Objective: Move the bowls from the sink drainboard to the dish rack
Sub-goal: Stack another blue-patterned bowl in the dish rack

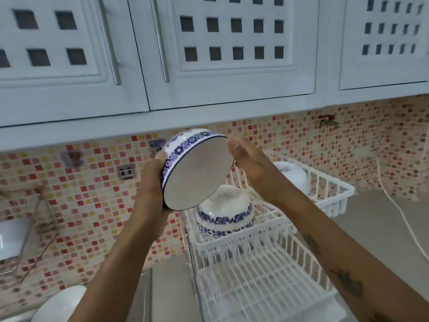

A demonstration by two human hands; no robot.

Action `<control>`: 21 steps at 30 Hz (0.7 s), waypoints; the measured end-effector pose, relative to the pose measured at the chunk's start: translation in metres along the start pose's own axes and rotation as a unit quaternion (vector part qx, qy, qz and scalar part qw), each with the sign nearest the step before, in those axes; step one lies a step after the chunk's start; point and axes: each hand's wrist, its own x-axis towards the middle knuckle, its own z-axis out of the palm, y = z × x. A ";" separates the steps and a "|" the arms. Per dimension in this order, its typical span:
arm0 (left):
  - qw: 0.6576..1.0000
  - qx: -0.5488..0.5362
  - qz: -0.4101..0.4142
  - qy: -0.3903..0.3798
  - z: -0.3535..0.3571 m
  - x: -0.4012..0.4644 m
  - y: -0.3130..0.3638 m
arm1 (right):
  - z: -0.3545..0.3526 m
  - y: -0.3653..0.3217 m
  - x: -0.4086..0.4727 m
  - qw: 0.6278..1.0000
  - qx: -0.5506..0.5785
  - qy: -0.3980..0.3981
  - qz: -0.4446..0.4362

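Note:
I hold a white bowl with a blue flower band [197, 170] in the air above the white dish rack [262, 270], tilted with its open side toward me. My left hand [151, 182] grips its left rim and my right hand [250, 159] presses its right rim. Below it, two matching blue-and-white bowls [225, 212] sit stacked upside down at the rack's far end. A white bowl [60, 305] stands at the lower left on the steel drainboard [171, 291].
White wall cabinets [209, 54] hang close overhead. A second white basket [329, 184] with white dishes sits behind the rack to the right. A white cord [399, 212] lies on the grey counter. A wire holder with a white container [14, 238] hangs at left on the mosaic wall.

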 end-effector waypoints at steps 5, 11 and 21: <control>0.977 0.187 0.099 0.016 0.022 0.004 -0.007 | -0.016 0.021 0.021 0.989 0.069 0.036 0.129; 0.914 0.379 0.145 0.007 0.045 0.015 -0.034 | -0.017 0.049 0.030 0.976 0.074 0.041 0.200; 0.887 0.442 0.131 0.020 0.060 0.013 -0.067 | -0.013 0.095 0.036 0.970 0.089 -0.001 0.227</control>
